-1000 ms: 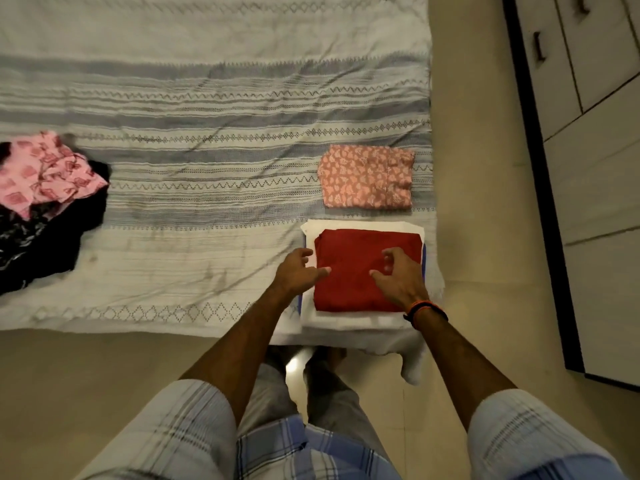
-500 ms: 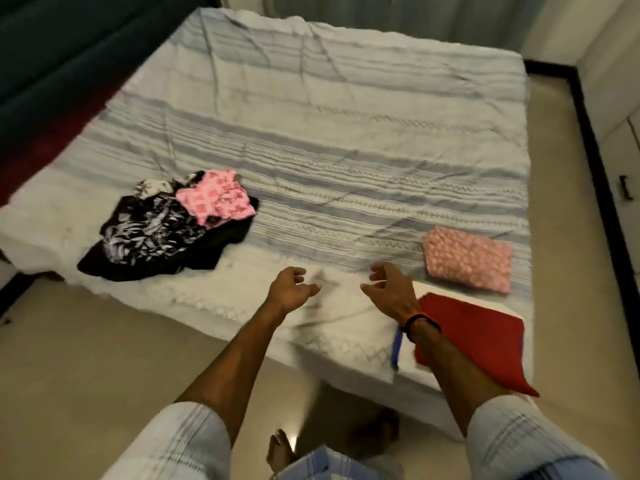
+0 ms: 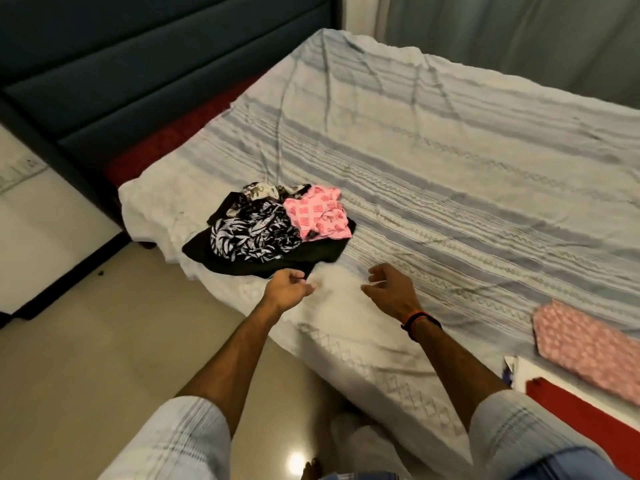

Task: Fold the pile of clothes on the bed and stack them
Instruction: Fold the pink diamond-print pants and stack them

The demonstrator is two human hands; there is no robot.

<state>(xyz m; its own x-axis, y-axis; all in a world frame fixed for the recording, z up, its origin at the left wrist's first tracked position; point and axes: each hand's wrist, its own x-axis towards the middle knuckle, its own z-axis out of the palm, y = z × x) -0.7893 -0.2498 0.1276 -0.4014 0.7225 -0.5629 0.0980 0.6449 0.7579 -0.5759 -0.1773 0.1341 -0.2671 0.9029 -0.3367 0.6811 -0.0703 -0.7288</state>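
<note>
A home bedroom: striped bedspread (image 3: 433,174) on a bed with padded headboard (image 3: 138,74) (curtain (image 3: 502,39) behind)

Single head-worn view, angled down across the bed (image 3: 450,161), near its edge.

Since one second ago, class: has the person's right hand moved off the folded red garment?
Yes. The right hand has left the red garment and now hovers, holding nothing, over the bedsheet, towards the unfolded pile.

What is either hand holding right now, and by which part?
Nothing. The left hand and right hand hang loosely curled, short of the unfolded pile.
</note>
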